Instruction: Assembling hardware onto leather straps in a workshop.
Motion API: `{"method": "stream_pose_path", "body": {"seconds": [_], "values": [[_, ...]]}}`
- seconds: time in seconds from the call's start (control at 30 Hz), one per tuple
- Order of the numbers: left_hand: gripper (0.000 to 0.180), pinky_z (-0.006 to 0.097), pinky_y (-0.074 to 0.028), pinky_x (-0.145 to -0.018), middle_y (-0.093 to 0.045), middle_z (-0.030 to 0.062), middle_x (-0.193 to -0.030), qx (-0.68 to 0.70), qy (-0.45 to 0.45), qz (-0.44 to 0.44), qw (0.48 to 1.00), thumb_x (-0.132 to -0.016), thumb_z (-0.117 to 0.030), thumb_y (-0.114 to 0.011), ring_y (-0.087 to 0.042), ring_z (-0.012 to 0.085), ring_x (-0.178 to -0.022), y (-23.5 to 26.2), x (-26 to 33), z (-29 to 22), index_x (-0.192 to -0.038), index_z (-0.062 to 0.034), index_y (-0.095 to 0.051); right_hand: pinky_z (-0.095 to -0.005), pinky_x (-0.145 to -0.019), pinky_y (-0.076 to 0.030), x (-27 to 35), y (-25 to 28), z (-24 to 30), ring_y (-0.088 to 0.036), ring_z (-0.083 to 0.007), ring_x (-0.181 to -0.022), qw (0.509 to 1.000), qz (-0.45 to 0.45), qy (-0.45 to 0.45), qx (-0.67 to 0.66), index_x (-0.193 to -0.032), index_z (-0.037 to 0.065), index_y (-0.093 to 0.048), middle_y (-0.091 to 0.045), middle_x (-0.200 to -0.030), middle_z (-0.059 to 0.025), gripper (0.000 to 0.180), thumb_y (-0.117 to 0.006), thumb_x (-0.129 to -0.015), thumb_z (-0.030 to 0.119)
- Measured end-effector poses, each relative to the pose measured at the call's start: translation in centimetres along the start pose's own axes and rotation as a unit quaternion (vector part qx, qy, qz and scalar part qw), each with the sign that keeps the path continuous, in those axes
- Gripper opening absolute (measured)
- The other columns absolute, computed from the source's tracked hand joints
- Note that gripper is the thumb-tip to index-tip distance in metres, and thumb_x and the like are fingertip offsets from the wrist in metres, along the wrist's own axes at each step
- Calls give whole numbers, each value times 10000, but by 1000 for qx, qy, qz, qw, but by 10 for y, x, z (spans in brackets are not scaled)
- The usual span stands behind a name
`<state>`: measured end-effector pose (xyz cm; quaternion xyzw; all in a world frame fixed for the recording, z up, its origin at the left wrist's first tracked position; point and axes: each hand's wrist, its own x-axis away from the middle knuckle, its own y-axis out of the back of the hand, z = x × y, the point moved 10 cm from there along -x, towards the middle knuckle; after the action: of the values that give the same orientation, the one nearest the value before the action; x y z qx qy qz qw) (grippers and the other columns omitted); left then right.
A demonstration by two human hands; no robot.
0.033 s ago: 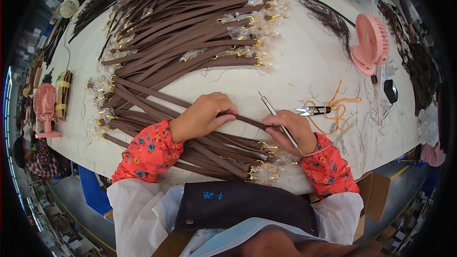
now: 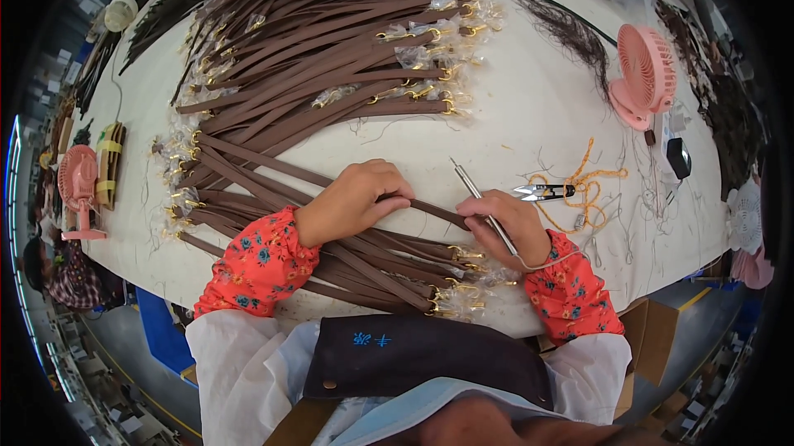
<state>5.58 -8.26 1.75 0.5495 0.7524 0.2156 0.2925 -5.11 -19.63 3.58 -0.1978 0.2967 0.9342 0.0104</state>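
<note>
A narrow brown strap [image 2: 437,213] is stretched between my hands above the table. My left hand [image 2: 354,202] pinches it with thumb and fingers. My right hand [image 2: 506,224] is closed round a slim, silver pen-shaped tool [image 2: 470,181] with a thin cord at its rear; the tool's fine tip points up and to the left. The fingertips of that hand also meet the strap's right end, though the exact grip is hidden. More brown straps [image 2: 376,260] with gold-coloured metal clasps, partly wrapped in clear plastic, lie beneath and around my left forearm.
A large pile of similar straps [image 2: 314,41] covers the far left. Right of my right hand lie thread snips [image 2: 546,191] and a tangled orange cord [image 2: 585,183]. One pink fan [image 2: 647,74] stands at the far right, another pink fan [image 2: 78,181] at the left edge.
My right hand and the tool have shifted very slightly. Everything else looks the same.
</note>
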Motion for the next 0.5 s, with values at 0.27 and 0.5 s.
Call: {"method": "stream_pose_path", "body": {"seconds": [0.27,0.5], "values": [[253,342,-497,-782,-605,59,-906,-333,-99,65,935,-744,-78,-599,-591,225,-897,-16,-4,-35,-982,-1,-638,-321,-642,-502,2,2,-9,-620,-249,-720,1000,-14,-22,13,-1074,67,-584,-615,-850,-103,322,-627,-803,-102],[290,343,-507,-762,-585,69,-909,-347,-131,55,927,-730,-81,-606,-589,228,-900,-17,2,-40,-1001,17,-628,-320,-638,-498,3,2,-9,-615,-249,-717,1000,-14,-18,11,-1067,68,-587,-608,-839,-100,326,-628,-794,-105]]}}
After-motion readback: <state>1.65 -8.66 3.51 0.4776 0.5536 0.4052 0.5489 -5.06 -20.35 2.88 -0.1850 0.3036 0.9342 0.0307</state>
